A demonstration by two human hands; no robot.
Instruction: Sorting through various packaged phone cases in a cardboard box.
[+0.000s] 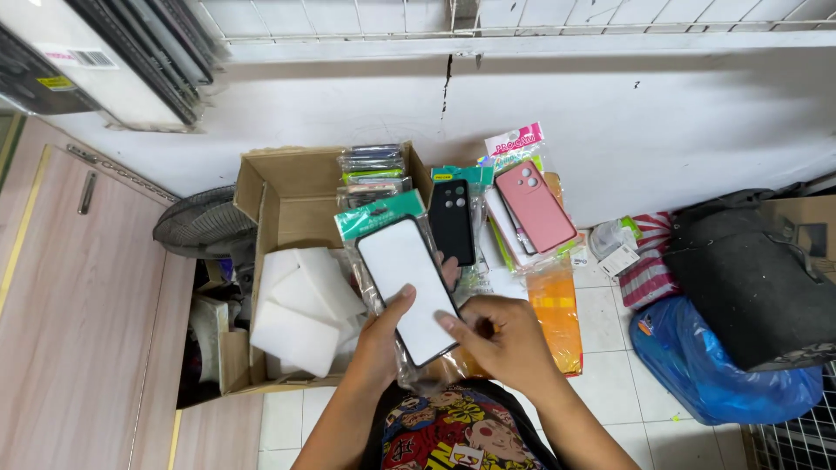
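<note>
Left hand (383,335): my grip is closed around the lower edge of the packaged phone case (405,287), tilting its white face up toward me.
Right hand (505,335): thumb pressed on the packaged phone case's right edge, fingers curled, steadying it.
Cardboard box (287,200): just left of that case, holding white foam blocks (300,309).
Black case (453,222), pink case (534,204): beyond it, fanned out on the floor.

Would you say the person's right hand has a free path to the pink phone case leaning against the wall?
Probably yes, once it lets go. The right hand is pressed on the packaged phone case that the left hand holds, but the pink phone case stands uncovered atop the pile beyond, with nothing between.
</note>
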